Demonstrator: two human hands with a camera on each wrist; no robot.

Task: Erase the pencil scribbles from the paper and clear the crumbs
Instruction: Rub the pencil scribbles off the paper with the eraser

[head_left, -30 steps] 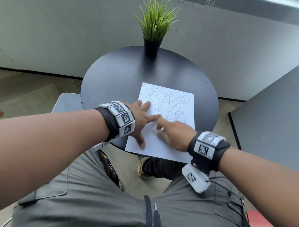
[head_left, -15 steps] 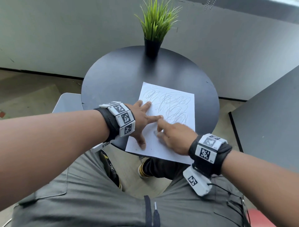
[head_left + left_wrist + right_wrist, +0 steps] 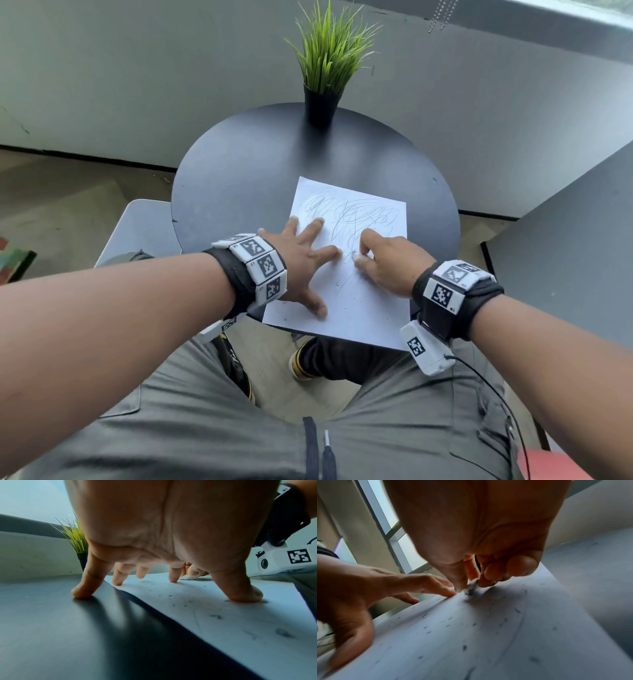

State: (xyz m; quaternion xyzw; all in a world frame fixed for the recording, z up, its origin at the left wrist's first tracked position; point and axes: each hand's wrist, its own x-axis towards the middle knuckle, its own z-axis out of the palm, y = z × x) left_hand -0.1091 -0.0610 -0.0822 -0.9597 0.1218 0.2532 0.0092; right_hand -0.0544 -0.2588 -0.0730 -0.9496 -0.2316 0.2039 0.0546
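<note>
A white sheet of paper (image 3: 356, 301) lies on the round black table (image 3: 260, 164), its near edge hanging over the rim. Pencil scribbles (image 3: 352, 216) cover its far half; dark crumbs (image 3: 464, 647) dot the near half. My left hand (image 3: 305, 260) is spread flat, fingertips pressing the sheet's left side, little finger on the bare table (image 3: 51, 628). My right hand (image 3: 387, 263) pinches a small white eraser (image 3: 471, 586) between thumb and fingers, its tip on the paper (image 3: 488, 635) just right of the left index fingertip. The eraser (image 3: 189, 577) peeks out behind my left fingers.
A potted green grass plant (image 3: 329, 65) stands at the table's far edge. A grey wall runs behind. A second dark tabletop (image 3: 565, 246) sits to the right, a pale chair seat (image 3: 144, 226) to the left. My knees are under the table's near edge.
My right hand has slid up the sheet toward the scribbles and curled tighter on the eraser. The left hand has kept pressing the paper in about the same place.
</note>
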